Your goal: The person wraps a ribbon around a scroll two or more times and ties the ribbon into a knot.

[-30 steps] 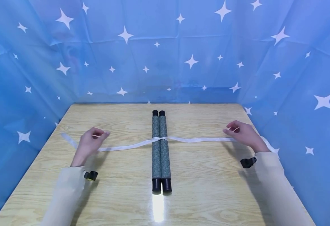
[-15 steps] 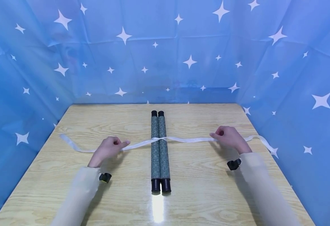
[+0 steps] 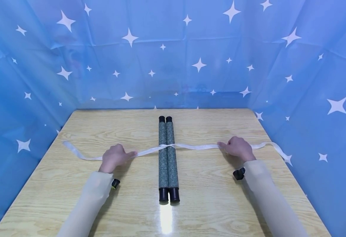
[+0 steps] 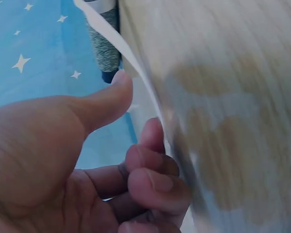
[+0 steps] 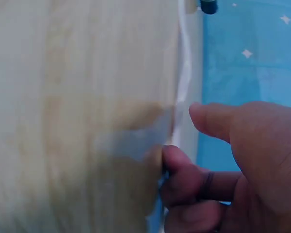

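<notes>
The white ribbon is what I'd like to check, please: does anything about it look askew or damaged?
Slightly odd: in the head view, the white ribbon appears to run past the right edge of the table, while its left end lies on the tabletop. No damage stands out.

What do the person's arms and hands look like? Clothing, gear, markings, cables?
Left hand and right hand: no gloves. Long, plain off-white sleeves, left sleeve and right sleeve, reach the wrists. Small black wrist cameras, left camera and right camera; the left one shows a yellow-green fleck. No cables visible.
</notes>
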`<state>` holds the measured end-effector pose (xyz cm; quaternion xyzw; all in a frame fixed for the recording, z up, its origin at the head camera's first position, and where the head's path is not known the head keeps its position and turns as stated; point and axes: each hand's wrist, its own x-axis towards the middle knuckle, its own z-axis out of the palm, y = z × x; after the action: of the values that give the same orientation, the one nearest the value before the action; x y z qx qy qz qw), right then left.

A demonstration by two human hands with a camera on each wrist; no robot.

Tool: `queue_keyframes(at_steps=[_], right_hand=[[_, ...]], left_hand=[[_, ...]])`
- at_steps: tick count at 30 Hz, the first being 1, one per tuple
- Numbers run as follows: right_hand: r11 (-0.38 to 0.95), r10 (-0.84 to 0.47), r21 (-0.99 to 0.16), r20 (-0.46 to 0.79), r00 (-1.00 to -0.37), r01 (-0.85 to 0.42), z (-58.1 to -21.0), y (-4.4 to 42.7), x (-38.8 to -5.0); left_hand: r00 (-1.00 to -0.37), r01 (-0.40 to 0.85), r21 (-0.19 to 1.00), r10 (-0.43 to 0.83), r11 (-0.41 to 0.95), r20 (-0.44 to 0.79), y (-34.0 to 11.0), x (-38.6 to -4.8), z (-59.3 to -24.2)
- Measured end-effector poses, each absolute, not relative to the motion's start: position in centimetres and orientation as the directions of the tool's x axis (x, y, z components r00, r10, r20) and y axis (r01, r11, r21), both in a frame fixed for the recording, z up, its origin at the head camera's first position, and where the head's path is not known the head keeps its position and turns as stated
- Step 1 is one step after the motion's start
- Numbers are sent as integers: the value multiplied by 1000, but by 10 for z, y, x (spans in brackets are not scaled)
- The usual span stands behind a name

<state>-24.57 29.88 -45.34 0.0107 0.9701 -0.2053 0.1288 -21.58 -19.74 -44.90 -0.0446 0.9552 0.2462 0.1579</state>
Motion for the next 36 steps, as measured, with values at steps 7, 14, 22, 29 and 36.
queue_keyframes(at_steps=[7, 14, 22, 29, 36], right_hand=[[910, 10, -400, -244, -970, 110, -461, 300, -249], [891, -46, -453, -153, -987, 28, -467, 300, -250], [820, -17, -572, -44, -999, 11, -470, 293, -248], [722, 27, -691, -19, -999, 32, -471, 289, -252], [508, -1, -861, -15, -1000, 13, -465, 277, -255]], left_hand=[[-947, -163, 457, -10, 874, -320, -199, -221, -457], [-960, -104, 516, 50, 851, -276, -203, -224, -461], [-978, -112, 715, 51, 690, -202, -200, -223, -463], [-963, -232, 922, 60, 311, -263, -192, -226, -459], [-976, -207, 971, 44, 119, -214, -186, -230, -453]])
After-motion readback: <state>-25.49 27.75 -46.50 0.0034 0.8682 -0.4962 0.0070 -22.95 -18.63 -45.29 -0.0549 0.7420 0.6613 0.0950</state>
